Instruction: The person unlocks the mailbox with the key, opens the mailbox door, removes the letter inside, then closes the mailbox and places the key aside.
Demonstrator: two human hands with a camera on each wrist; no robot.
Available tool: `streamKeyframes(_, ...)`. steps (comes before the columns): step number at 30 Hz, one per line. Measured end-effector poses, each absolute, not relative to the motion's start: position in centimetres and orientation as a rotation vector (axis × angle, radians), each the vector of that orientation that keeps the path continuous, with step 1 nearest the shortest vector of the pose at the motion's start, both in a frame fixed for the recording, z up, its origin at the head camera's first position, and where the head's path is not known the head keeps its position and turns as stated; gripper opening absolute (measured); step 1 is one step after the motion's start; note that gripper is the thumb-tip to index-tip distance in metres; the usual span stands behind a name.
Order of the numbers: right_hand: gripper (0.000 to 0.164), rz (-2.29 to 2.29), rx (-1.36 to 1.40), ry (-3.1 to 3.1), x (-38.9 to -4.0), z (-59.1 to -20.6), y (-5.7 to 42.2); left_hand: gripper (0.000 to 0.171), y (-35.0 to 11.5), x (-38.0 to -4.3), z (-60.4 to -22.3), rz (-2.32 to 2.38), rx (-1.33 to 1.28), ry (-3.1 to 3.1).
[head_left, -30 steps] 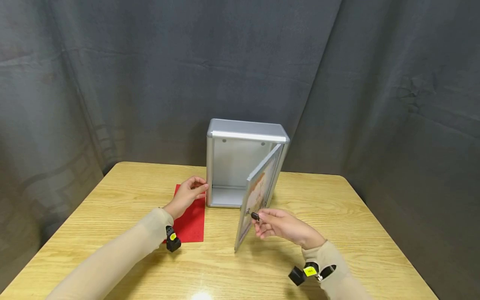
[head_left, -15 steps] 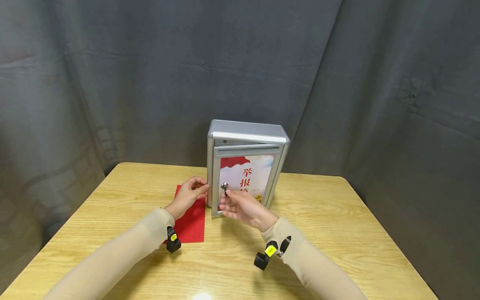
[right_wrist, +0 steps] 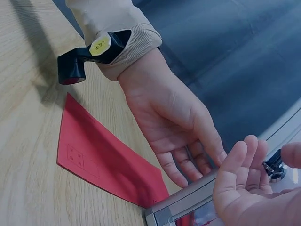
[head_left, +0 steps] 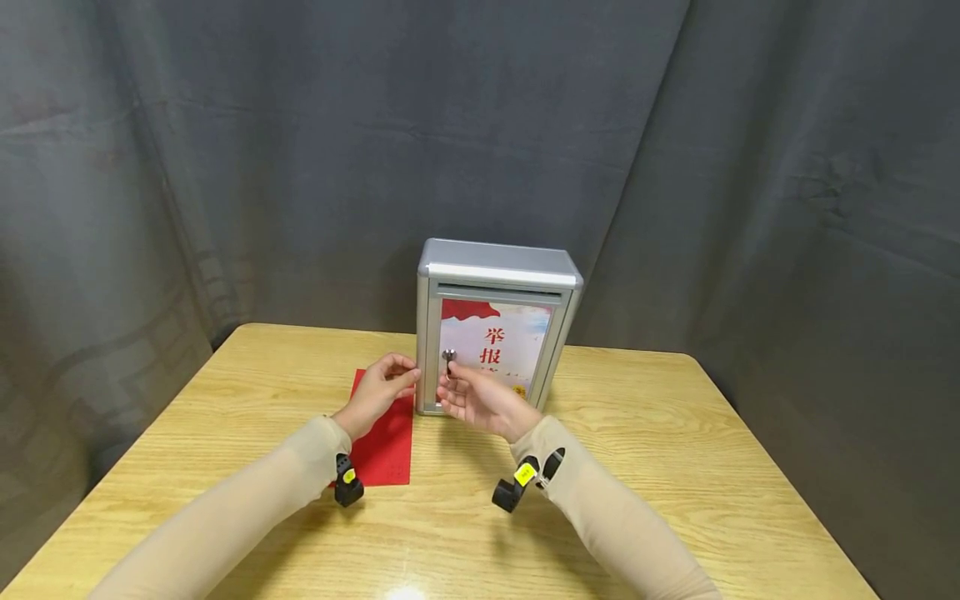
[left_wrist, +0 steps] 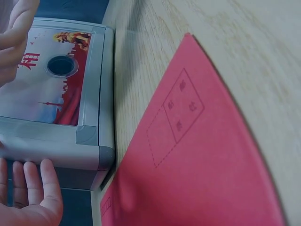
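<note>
A silver metal box (head_left: 498, 257) stands upright on the table, its front door (head_left: 517, 329) flush with the frame. The door bears red Chinese characters and a slot along its top. My right hand (head_left: 480, 402) pinches a key (head_left: 450, 365) at the lock on the door's left side. In the right wrist view the key (right_wrist: 275, 170) shows at the lock, partly hidden by the fingers. My left hand (head_left: 381, 393) touches the box's left side with relaxed fingers (left_wrist: 35, 181). Beneath that hand lies a red envelope (head_left: 386, 450), partly covered by the wrist.
The light wooden table (head_left: 637, 467) has a far edge just behind the box. A grey curtain (head_left: 375, 150) hangs behind and along both sides. In the left wrist view a dark round window (left_wrist: 62, 66) shows low on the door.
My right hand has swung the door leftward from wide open to closed, keeping hold of the key. My left hand has stayed at the box's left side.
</note>
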State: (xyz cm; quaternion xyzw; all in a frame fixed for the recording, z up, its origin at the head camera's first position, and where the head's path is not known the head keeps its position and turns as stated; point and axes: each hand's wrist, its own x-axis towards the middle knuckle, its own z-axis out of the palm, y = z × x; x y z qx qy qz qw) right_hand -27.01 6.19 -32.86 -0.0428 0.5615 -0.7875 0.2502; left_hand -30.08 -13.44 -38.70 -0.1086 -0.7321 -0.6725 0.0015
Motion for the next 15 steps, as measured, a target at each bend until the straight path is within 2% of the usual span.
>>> streamKeyframes(5,0.014,-2.145,-0.162,1.507,-27.0,-32.8,6.4,0.032,-13.3,-29.3,-37.5,-2.123,-0.333,-2.302)
streamKeyframes(10,0.011,-2.133,-0.092,1.520,-27.2,-32.7,6.0,0.030,-13.2,-27.9,-36.1,-2.109,-0.348,-2.310)
streamKeyframes(15,0.012,-2.198,-0.022,1.547,-27.0,-32.7,5.2,0.032,-13.3,-29.2,-37.7,-2.114,-0.335,-2.302)
